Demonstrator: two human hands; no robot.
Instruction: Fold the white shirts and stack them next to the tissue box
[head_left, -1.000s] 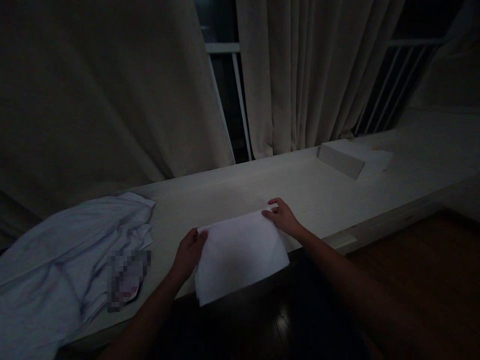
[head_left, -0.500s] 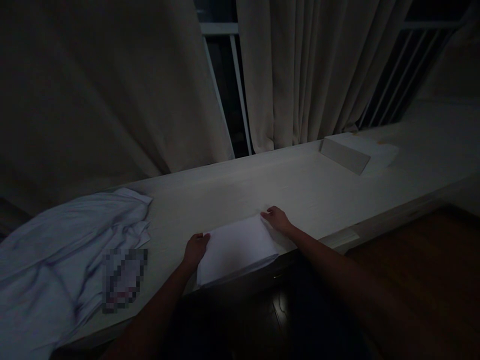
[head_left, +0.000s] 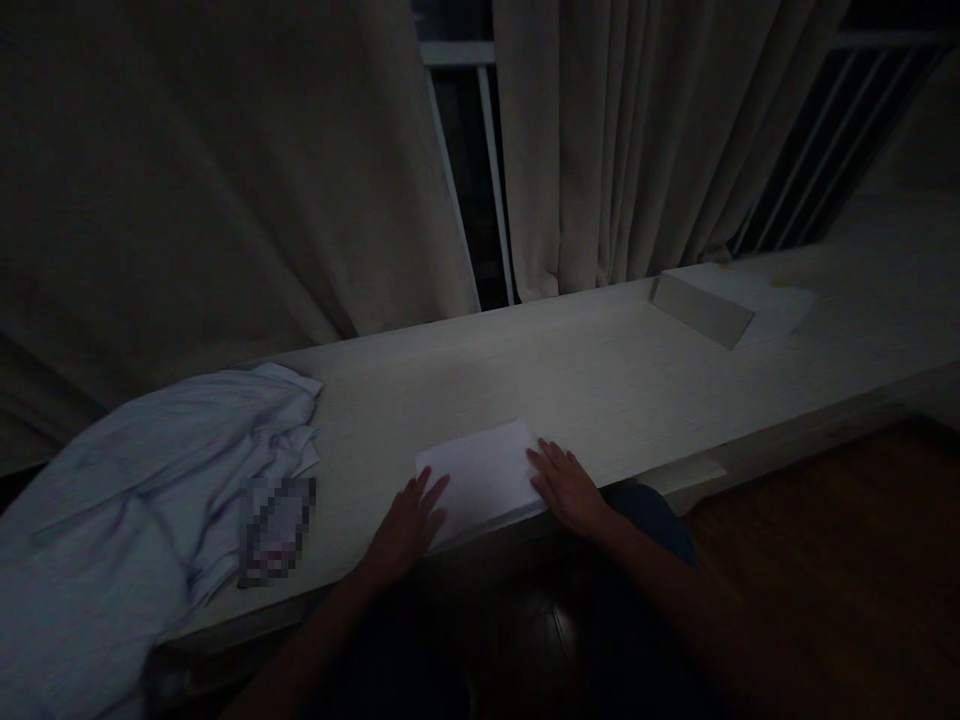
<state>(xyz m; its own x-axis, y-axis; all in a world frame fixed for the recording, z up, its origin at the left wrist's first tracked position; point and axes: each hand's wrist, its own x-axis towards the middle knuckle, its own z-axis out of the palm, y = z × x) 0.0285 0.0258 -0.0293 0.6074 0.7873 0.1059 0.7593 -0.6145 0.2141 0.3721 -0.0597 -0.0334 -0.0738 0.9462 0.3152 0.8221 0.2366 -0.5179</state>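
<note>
Pressing my left hand [head_left: 409,522] and right hand [head_left: 566,485] flat, fingers spread, on the folded white cloth [head_left: 480,480] at the tabletop [head_left: 600,390] near edge, I risk sliding it off through uneven pressure.

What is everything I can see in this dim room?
folded white cloth: one, white, flat at the near edge of the ledge, under both hands
ledge: one, pale, running across below the curtains
crumpled garment: one, pale blue-white, heaped at the ledge's left end
box: one, pale, far right on the ledge
curtains: beige, hanging behind the ledge
window bars: white, in the gap between the curtains
floor: dark wood, lower right
left hand: flat on the cloth's left edge
right hand: flat on its right edge
</note>
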